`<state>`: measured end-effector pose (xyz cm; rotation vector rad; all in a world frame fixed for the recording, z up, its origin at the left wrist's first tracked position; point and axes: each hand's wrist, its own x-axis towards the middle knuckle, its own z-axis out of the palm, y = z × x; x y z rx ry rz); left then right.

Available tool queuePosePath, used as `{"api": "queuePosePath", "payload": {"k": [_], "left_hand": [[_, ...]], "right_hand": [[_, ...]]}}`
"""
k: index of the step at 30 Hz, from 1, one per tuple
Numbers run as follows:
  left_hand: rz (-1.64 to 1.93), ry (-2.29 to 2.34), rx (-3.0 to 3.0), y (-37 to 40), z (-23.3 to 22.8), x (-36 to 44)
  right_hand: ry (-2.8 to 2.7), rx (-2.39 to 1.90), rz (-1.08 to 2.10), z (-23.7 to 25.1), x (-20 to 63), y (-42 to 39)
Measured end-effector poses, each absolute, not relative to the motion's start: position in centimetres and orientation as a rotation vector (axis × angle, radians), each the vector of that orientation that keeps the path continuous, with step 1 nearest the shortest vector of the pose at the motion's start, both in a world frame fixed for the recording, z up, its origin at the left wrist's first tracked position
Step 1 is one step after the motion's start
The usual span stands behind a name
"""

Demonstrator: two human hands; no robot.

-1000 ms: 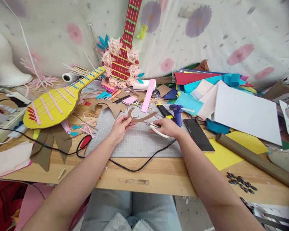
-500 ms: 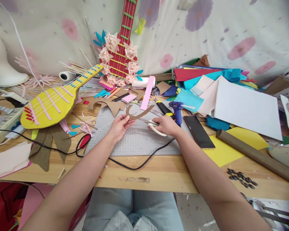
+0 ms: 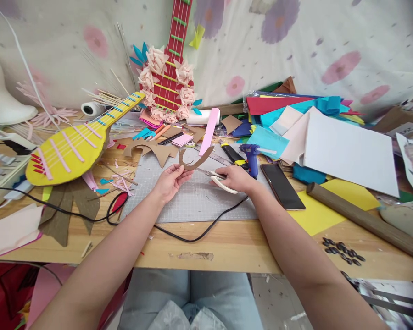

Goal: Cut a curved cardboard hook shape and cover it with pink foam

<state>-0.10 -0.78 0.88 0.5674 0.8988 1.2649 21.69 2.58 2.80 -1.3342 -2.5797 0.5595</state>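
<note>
Though curved, cardboard strip (image 3: 203,159) (scissors (image 3: 213,174) near) in left grip (image 3: 170,184)

Open space is left over the mat (image 3: 192,208) at the centre, below the left hand (image 3: 172,183) and right hand (image 3: 236,178), and over the table (image 3: 234,256) at lower centre; there, only the cable (image 3: 189,240) is strung across. The gap between the hands is taken up by the cardboard (image 3: 201,161) and scissors (image 3: 223,184). At upper centre, passage is barred by the guitar (image 3: 167,82). Right of centre, the way is crowded by the knife (image 3: 232,153), glue gun (image 3: 251,160) and phone (image 3: 282,185); farther right, by the roll (image 3: 365,220). At left, it is obstructed by the lute (image 3: 64,149).
</note>
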Motion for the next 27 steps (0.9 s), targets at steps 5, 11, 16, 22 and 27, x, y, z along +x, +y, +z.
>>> {"api": "queuePosePath", "payload": {"k": [5, 11, 16, 22, 27], "left_hand": [[1.269, 0.910, 0.574, -0.77, 0.85, -0.12], [1.303, 0.951, 0.574, -1.02, 1.13, 0.18], [1.315, 0.951, 0.553, -1.03, 1.16, 0.23], [1.309, 0.926, 0.504, -0.84, 1.06, 0.08], [1.294, 0.909, 0.462, -0.85, 1.10, 0.10]], "right_hand": [[-2.601, -1.363, 0.531, 3.11, 21.48, 2.50], [-2.601, -1.404, 0.428, 3.53, 21.17, 2.18], [-2.593, -1.412, 0.326, 3.35, 21.07, 2.23], [-2.581, -1.401, 0.309, 3.01, 20.93, 2.41], [-2.597, -1.393, 0.365, 3.01, 21.00, 2.44]]}}
